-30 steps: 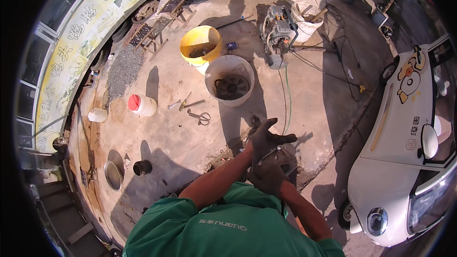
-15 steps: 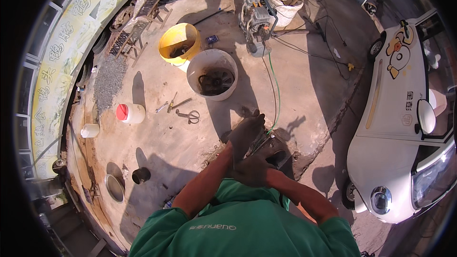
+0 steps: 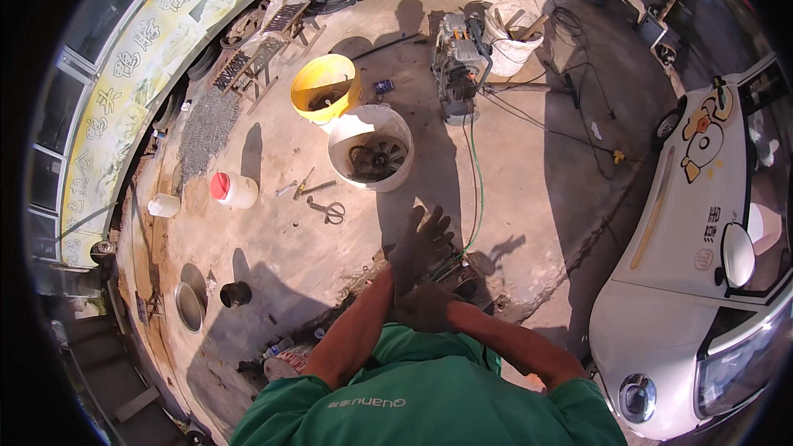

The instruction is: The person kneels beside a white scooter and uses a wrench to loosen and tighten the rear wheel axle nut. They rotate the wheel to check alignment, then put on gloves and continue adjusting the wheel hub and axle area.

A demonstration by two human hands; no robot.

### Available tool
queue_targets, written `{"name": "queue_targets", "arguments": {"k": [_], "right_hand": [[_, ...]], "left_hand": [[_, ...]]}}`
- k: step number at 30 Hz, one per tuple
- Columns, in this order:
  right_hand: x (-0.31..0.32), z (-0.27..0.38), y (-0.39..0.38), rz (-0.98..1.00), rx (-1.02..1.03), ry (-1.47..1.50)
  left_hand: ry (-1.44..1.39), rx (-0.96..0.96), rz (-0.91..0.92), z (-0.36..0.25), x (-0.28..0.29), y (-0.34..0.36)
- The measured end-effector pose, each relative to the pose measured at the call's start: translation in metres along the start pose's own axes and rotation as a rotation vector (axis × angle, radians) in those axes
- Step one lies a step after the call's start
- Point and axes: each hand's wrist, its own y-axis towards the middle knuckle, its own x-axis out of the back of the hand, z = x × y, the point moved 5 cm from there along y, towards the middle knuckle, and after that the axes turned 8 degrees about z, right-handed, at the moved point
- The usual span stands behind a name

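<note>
Both my hands wear dark work gloves. My left hand (image 3: 421, 244) is held up over the concrete ground with its fingers spread and nothing in it. My right hand (image 3: 425, 307) sits just below it, closed around the left wrist at the glove's cuff. Both bare forearms come up from my green shirt at the bottom edge. A green hose (image 3: 478, 190) runs along the ground just right of my hands, and some dark parts lie behind them, mostly hidden.
A white bucket (image 3: 345, 142) holds a round metal part, with a yellow bucket (image 3: 307, 83) behind it. Scissors-like tools (image 3: 330, 211) and a red-capped white jug (image 3: 233, 190) lie to the left. A motor unit (image 3: 458, 66) stands farther back. A white car (image 3: 702, 281) is parked at the right.
My left hand's fingers have fanned out again after being drawn together. The right hand has stayed at the left wrist. The view has shifted slightly.
</note>
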Motion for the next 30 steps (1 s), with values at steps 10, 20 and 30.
{"name": "queue_targets", "arguments": {"k": [10, 20, 30], "right_hand": [[0.031, -0.022, -0.061, 0.077, 0.032, -0.027], [0.035, -0.050, -0.064, 0.023, 0.097, -0.051], [0.113, -0.129, -0.059, 0.005, -0.109, 0.033]], "left_hand": [[0.035, -0.214, 0.032, 0.000, -0.060, 0.024], [-0.254, -0.135, 0.161, 0.011, -0.104, 0.040], [0.024, -0.124, -0.208, -0.036, -0.071, 0.109]]}}
